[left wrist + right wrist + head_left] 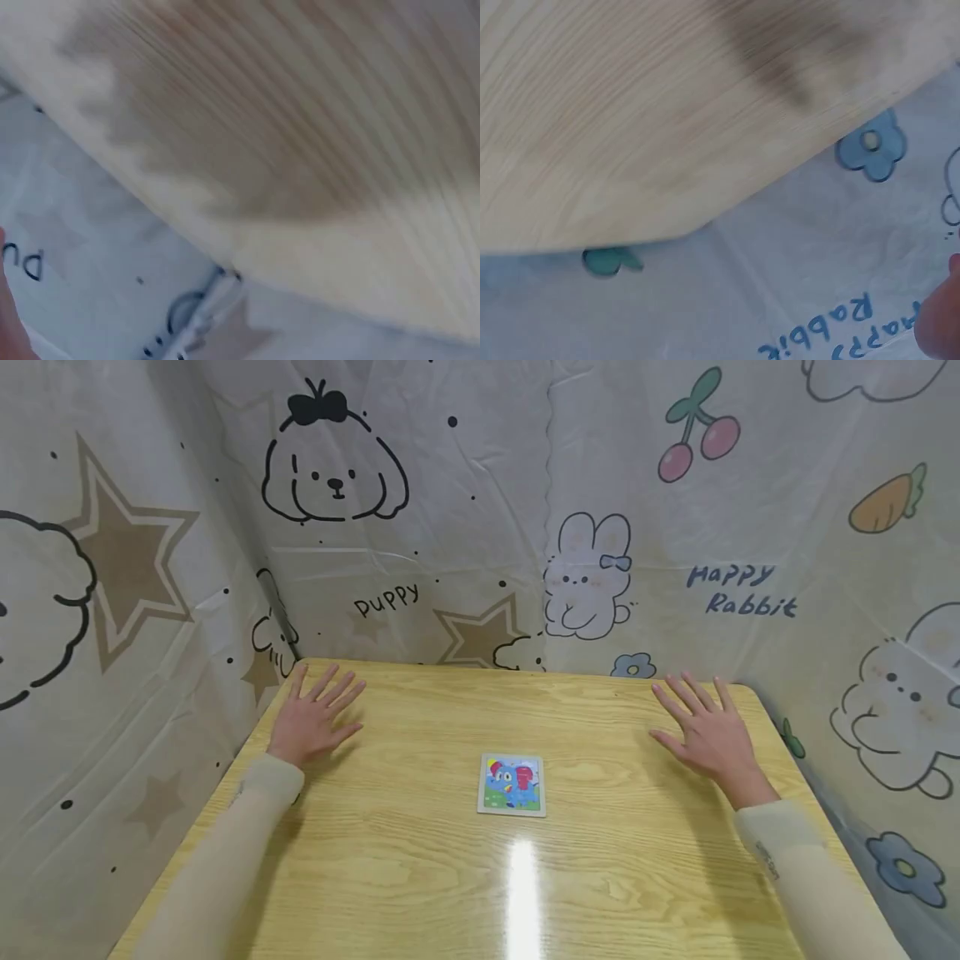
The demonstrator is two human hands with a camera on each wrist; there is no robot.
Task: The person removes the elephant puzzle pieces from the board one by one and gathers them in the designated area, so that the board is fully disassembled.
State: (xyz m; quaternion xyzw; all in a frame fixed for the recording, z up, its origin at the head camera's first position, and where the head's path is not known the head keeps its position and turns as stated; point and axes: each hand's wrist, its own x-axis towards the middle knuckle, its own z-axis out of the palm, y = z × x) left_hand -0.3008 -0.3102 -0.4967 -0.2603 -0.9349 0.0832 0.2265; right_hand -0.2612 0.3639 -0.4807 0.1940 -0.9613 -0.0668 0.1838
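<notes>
A small square picture puzzle (512,785) with a blue elephant and a pale frame lies flat near the middle of the table. To its left, my left hand (311,718) is spread above the table's far left corner, holding nothing. My right hand (708,735) is likewise spread near the far right corner, its fingers straight and empty. Both hands are well apart from the puzzle. The left wrist view has the hand's shadow on the wood and a sliver of skin (11,322) at the edge. In the right wrist view a fingertip (939,319) shows at the lower right.
The wooden table (405,868) has rounded far corners and a bright light reflection toward its near side. A pale curtain (480,527) printed with puppies, rabbits, stars and fruit hangs behind it and along both sides.
</notes>
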